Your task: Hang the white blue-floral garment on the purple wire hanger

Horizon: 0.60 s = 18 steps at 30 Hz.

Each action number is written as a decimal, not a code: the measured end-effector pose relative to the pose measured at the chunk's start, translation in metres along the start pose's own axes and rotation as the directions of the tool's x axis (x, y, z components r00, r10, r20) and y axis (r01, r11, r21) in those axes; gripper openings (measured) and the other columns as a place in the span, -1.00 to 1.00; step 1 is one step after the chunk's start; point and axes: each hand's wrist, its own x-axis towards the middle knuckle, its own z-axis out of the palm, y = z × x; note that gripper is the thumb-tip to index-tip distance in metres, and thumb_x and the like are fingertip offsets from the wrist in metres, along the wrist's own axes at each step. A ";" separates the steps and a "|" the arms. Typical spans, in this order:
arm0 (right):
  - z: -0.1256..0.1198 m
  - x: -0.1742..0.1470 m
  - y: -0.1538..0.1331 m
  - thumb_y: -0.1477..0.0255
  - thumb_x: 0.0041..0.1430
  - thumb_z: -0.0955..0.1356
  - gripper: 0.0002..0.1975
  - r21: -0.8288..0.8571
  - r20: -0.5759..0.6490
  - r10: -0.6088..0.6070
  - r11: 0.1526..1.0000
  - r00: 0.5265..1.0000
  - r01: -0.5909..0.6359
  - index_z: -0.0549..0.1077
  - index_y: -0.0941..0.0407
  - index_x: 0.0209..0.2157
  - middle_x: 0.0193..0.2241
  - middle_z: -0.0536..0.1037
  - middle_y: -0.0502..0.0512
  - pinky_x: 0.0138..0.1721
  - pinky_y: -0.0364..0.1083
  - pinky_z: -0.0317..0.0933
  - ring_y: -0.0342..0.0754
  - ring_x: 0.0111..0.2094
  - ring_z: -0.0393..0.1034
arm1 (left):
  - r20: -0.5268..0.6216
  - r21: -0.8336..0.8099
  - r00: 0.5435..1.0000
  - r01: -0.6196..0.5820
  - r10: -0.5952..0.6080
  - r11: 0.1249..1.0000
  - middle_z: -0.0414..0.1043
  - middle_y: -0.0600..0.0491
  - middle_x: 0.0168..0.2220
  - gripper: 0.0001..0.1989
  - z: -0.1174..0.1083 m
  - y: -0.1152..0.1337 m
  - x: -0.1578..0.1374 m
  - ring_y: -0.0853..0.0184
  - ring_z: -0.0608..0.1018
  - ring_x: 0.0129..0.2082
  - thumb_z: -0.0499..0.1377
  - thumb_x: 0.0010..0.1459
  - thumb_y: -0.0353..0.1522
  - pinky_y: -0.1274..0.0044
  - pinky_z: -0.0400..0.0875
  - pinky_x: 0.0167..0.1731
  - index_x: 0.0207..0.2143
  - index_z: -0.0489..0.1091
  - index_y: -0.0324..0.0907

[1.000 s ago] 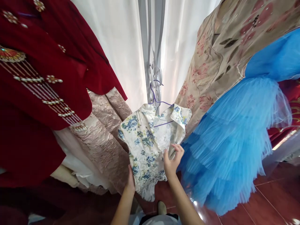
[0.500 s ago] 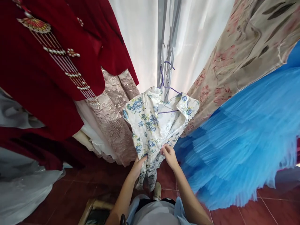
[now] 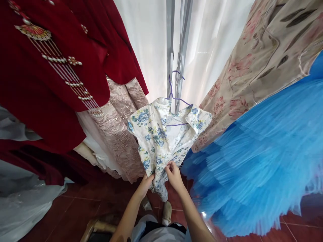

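Note:
A white dress with blue flowers (image 3: pixel 156 131) hangs by its shoulders on a thin purple hanger (image 3: pixel 171 90), its neckline falling open at the front. At its left side, around waist height, my left hand (image 3: pixel 146 184) is closed on the cloth with the thumb on top. My right hand (image 3: pixel 174 172) pinches the front edge of the dress, fingers and thumb pressed together. Below my hands the lower part of the dress hangs bunched and partly hidden.
Red garments with a beaded tassel (image 3: pixel 60 60) and a pink brocade garment (image 3: pixel 118 131) hang at left. A beige floral dress (image 3: pixel 234 80) and a blue tulle skirt (image 3: pixel 252 161) hang at right. Grey metal uprights (image 3: pixel 169 37) stand behind. A wood-framed object (image 3: pixel 88 232) is on the tiled floor.
Both hands have shifted slightly left and down in view, still gripping the dress. The bunched lower cloth has swung, and more of my shoes shows on the floor.

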 end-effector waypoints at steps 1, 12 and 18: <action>0.000 0.001 -0.001 0.31 0.24 0.29 -0.83 -0.007 0.000 0.003 1.000 1.000 -0.003 0.34 0.11 -0.36 -0.51 0.32 -0.09 -0.39 -0.15 0.11 -0.13 -0.48 0.22 | 0.016 0.018 1.000 -0.002 0.002 1.000 0.52 -0.14 0.09 -0.41 0.002 0.000 0.001 -0.03 0.36 0.28 0.36 -0.07 -0.16 0.19 0.17 0.30 0.03 0.49 -0.18; 0.007 0.005 0.020 0.14 0.18 0.30 -0.62 0.106 0.097 0.141 0.983 0.985 -0.151 0.27 0.10 -0.57 -0.66 0.15 -0.14 -0.50 -0.15 -0.09 -0.19 -0.58 0.01 | -0.265 0.612 0.648 -0.460 0.714 0.644 0.43 -0.17 0.01 -0.53 -0.017 -0.009 0.020 0.04 0.46 0.09 0.28 0.09 -0.18 0.20 0.35 0.12 0.02 0.38 -0.18; 0.021 0.001 0.007 0.16 0.04 0.38 -0.61 0.219 0.162 0.240 0.937 0.957 -0.272 0.28 0.09 -0.66 -0.79 0.26 -0.10 -0.60 -0.17 -0.09 -0.22 -0.71 0.04 | 0.173 0.627 0.724 -0.604 0.668 0.492 0.50 -0.13 -0.14 -0.78 0.009 -0.032 0.033 0.13 0.54 -0.08 0.11 0.22 -0.32 0.30 0.45 -0.06 -0.12 0.43 -0.18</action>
